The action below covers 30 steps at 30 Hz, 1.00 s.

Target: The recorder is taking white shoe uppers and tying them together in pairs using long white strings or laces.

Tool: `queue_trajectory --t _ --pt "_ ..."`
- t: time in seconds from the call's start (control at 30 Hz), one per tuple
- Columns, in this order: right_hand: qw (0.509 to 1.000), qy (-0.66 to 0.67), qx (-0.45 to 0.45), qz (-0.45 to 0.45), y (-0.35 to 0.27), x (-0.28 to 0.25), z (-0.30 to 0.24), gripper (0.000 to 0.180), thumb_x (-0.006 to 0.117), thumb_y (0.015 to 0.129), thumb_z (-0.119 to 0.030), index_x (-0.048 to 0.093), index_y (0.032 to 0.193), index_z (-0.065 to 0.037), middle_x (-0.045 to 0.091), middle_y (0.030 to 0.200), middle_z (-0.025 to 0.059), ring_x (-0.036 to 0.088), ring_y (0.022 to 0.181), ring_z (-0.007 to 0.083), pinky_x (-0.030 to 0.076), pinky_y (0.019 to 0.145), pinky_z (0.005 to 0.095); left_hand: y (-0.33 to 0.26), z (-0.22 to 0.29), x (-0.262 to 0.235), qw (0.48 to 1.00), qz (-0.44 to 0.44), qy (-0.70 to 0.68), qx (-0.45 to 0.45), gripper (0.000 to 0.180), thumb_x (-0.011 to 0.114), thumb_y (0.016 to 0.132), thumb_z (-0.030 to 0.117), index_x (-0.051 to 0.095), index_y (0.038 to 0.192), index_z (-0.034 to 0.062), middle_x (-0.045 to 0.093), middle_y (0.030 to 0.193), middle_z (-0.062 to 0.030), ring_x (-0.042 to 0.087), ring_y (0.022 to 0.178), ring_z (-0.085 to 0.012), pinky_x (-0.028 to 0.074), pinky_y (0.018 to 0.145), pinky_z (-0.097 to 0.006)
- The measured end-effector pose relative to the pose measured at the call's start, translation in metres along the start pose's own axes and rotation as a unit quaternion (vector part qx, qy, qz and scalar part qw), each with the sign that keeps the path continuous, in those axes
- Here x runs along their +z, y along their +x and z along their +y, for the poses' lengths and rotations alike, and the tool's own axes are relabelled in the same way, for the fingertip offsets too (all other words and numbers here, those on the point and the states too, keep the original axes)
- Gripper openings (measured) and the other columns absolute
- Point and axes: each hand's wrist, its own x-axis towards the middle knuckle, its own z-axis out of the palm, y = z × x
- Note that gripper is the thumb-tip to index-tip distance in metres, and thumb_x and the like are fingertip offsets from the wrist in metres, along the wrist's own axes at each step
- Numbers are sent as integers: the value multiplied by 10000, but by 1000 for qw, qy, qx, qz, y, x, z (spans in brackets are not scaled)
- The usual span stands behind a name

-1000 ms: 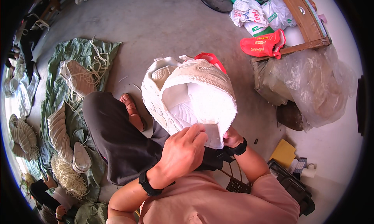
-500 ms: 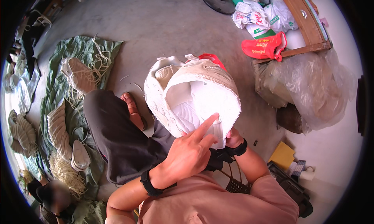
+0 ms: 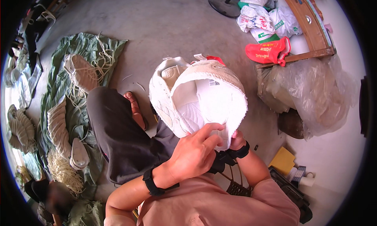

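A white sewn shoe upper (image 3: 198, 102), bottomless, hangs over my lap with its wide underside opening toward me. Its pale lining and a small printed label show inside. My left hand (image 3: 195, 151) has its fingers curled over the near edge, index fingertip against the inner wall and the thumb side at the outside. My right hand (image 3: 237, 141) grips the same edge at the right; most of its fingers are hidden behind the upper. A bit of red (image 3: 215, 60) shows at the far side; whether it belongs to the upper, I cannot tell.
Left of my knee, a green sheet (image 3: 59, 80) bears several bundles of shoe uppers (image 3: 81, 73), white cords and tangled pale strips (image 3: 64, 173). A person (image 3: 59, 198) is at the lower left. To the right are a red fabric piece (image 3: 268, 51), plastic bags (image 3: 271, 19) and a plastic-covered box (image 3: 310, 92).
My left index finger has bent and drawn back from the middle of the opening toward the near edge. The upper has shifted slightly right, and the label inside has come into view.
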Motion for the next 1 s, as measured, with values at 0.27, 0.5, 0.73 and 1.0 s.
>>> queue_trajectory --t 0.27,0.5,0.73,1.0 --pt "999 -21 -19 -18 -3 -1 1 882 787 737 -515 416 1359 -11 595 1179 84 597 1042 173 497 883 319 6 11 -2 999 47 -15 -20 281 541 703 -131 615 914 38 598 1238 -119 639 663 -256 515 571 -358" --pt "999 -21 -35 7 -10 10 -6 957 783 740 -521 349 1413 3 545 1289 105 560 1154 187 465 971 338 -1 12 4 999 47 -17 16 272 548 717 -137 612 921 32 683 1031 -101 656 711 -256 521 614 -328" --pt "996 -83 -35 -23 -10 33 -13 1009 801 726 -512 297 1436 -1 537 1291 108 565 1147 194 461 971 351 -14 18 -4 996 73 -30 32 267 553 717 -164 611 902 20 690 955 -105 662 710 -233 516 609 -310" --pt "978 -192 -46 -68 -11 53 -14 990 824 709 -504 319 1411 -23 516 1233 52 519 1067 137 443 923 324 -13 43 -10 997 63 -46 27 465 780 774 322 594 1060 6 631 1053 -130 629 782 -267 515 655 -328"
